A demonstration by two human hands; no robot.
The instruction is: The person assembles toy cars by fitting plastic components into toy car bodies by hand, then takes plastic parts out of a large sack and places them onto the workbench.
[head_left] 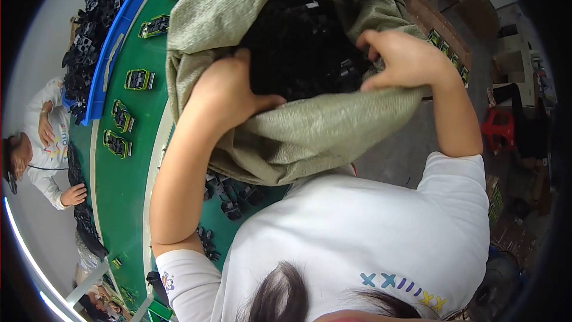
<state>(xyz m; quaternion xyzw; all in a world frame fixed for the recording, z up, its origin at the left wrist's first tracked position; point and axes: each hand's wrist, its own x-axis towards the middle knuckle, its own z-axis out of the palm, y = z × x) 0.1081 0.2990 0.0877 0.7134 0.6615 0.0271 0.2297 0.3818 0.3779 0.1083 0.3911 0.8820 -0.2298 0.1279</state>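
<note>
A grey-green woven sack (333,125) is held up in front of my chest with its mouth spread wide. Inside lies a dark heap of black plastic parts (304,53), mostly in shadow. My left hand (223,92) is closed on the near left part of the sack's rim, its thumb over the near edge and its other fingertips mostly hidden. On the opposite side, my right hand (408,59) grips the right rim, fingers curled over the fabric.
To the left runs a green work belt (110,173) carrying several black-and-lime assemblies (139,79). Beyond it, a blue bin (110,53) is heaped with black parts, near a seated co-worker (47,125). More black parts (229,203) lie below the sack. A red stool (499,128) stands right.
</note>
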